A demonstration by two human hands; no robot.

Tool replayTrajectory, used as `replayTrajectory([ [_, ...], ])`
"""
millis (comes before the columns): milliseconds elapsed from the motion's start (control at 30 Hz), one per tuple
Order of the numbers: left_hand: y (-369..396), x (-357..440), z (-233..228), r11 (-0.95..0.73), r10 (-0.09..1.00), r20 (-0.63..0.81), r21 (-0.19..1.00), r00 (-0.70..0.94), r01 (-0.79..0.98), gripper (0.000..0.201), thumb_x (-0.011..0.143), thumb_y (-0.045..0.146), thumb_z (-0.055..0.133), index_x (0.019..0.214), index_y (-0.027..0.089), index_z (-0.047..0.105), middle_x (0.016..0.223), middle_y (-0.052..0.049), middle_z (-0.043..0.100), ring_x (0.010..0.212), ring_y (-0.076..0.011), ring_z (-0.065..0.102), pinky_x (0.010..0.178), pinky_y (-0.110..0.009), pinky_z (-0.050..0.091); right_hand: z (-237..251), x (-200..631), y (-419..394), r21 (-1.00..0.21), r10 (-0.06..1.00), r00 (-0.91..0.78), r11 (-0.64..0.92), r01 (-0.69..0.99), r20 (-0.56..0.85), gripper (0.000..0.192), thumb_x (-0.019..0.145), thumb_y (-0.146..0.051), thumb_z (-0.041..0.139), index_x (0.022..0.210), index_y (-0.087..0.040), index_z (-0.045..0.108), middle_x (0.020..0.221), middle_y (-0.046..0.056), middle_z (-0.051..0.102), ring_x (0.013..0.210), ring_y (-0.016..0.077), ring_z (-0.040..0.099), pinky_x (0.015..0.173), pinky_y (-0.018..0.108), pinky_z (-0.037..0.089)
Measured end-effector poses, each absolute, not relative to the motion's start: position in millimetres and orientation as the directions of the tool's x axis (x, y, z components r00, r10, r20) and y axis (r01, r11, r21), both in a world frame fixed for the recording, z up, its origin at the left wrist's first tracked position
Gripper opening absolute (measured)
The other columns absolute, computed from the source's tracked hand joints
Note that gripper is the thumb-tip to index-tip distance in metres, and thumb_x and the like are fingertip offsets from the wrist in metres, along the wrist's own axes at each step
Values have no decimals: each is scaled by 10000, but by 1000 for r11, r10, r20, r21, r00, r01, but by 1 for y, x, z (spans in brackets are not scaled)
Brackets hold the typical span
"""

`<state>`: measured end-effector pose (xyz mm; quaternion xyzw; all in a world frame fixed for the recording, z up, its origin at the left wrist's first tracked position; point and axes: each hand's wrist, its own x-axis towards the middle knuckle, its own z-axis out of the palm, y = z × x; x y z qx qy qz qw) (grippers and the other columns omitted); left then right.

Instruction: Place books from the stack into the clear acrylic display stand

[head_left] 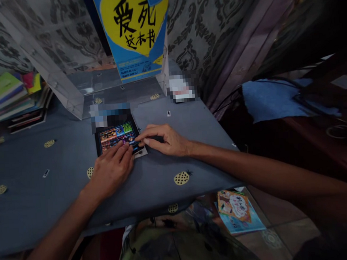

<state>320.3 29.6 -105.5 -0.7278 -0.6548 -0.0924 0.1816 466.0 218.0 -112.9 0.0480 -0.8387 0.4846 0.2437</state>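
A flat book (pixel 117 129) with a dark cover and rows of small colourful pictures lies on the cloth-covered table. Its upper part is blurred out by blocks. My left hand (pixel 112 166) rests on its lower part, palm down, with the fingers stretched out flat. From the right, my right hand (pixel 168 140) reaches the book's right edge, thumb and fingertips brought together there. A pale corner of something flat (pixel 142 152) shows beneath the book.
Behind the book, a clear plastic stand (pixel 66 90) spans the table, near an upright blue and yellow book (pixel 141 65). Stacked books (pixel 7 98) sit at left. A pixelated item (pixel 182 87) lies near the right edge. Below are thin books (pixel 238 212); a blue cloth (pixel 272 99) hangs right.
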Motion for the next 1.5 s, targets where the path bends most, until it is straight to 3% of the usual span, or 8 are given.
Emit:
replayTrajectory([
  [233,31,324,-103,-98,886,413,-279,211,955,316,1007,217,454,1111,65,711,1116,-176,751,1042,-312,722,814,-427,622,-115,467,216,-509,-100,-843,757,-409,529,240,962,-175,490,1055,-148,709,869,79,681,842,188,609,773,318,522],
  [567,20,307,-101,-88,920,378,-65,106,994,325,1012,290,470,1219,157,682,1232,-130,715,1111,-258,688,928,-420,591,-113,466,211,-314,-194,-792,843,-436,579,226,985,-177,480,976,-138,703,802,74,695,799,193,578,752,323,516],
  [700,9,310,-103,-121,931,336,-78,140,990,333,1008,272,477,1280,194,654,1331,-123,663,1230,-283,624,998,-488,556,-112,466,210,-273,-227,-782,851,-449,580,234,990,-182,478,953,-141,705,800,74,700,810,199,571,762,334,507],
  [967,-32,297,-100,-57,932,356,-45,69,997,308,990,256,521,1248,235,687,1255,-93,710,1200,-273,647,978,-471,577,-114,466,211,-316,-197,-796,843,-435,572,248,997,-194,487,872,-158,698,763,62,691,787,189,578,736,328,509],
  [1100,-44,287,-96,-20,930,368,44,3,999,295,995,261,510,1220,234,699,1259,-85,707,1179,-256,659,919,-432,608,-116,464,210,-371,-151,-809,830,-416,568,229,996,-201,498,927,-146,709,817,74,711,816,190,620,770,348,546],
  [1200,-40,286,-95,-28,923,384,106,-15,994,269,990,258,518,1162,241,723,1194,-80,724,1125,-236,677,905,-406,607,-117,460,210,-389,-138,-847,843,-372,513,204,994,-217,525,1066,-151,705,1056,111,740,1033,219,658,931,425,544],
  [1300,-31,286,-93,-31,919,393,130,-23,991,246,989,265,517,1094,219,735,1123,-87,728,1032,-218,695,871,-379,606,-118,452,212,-374,-141,-897,874,-312,419,273,994,-253,559,1237,-177,658,1294,130,678,1269,241,588,1101,510,441],
  [1500,-12,270,-95,78,933,340,136,-120,988,322,1014,365,457,1197,222,680,1224,-94,691,1040,-222,690,884,-377,594,-120,418,233,-388,-25,-964,912,-131,265,408,1016,-343,528,1399,-207,560,1495,143,522,1420,258,457,1183,576,316],
])
